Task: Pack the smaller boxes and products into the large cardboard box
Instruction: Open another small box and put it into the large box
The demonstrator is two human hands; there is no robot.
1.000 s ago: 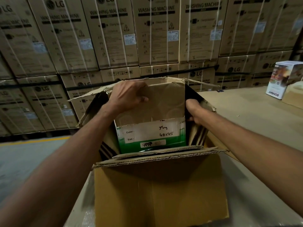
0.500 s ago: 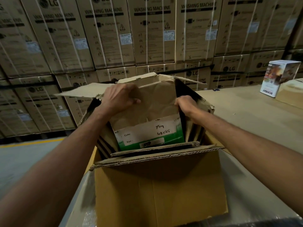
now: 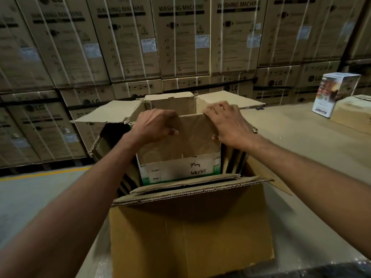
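The smaller box (image 3: 180, 145) stands upright in the large cardboard box (image 3: 190, 233) on the table (image 3: 291, 141), with the left hand (image 3: 154, 125) and right hand (image 3: 228, 123) gripping its top edge. Far right, a product box (image 3: 335, 95) stands beside a low carton (image 3: 355, 115). Washing machine cartons (image 3: 180, 37) are stacked behind.

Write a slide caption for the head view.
Left hand and right hand grip the top edge of a labelled smaller box standing in the open large cardboard box.
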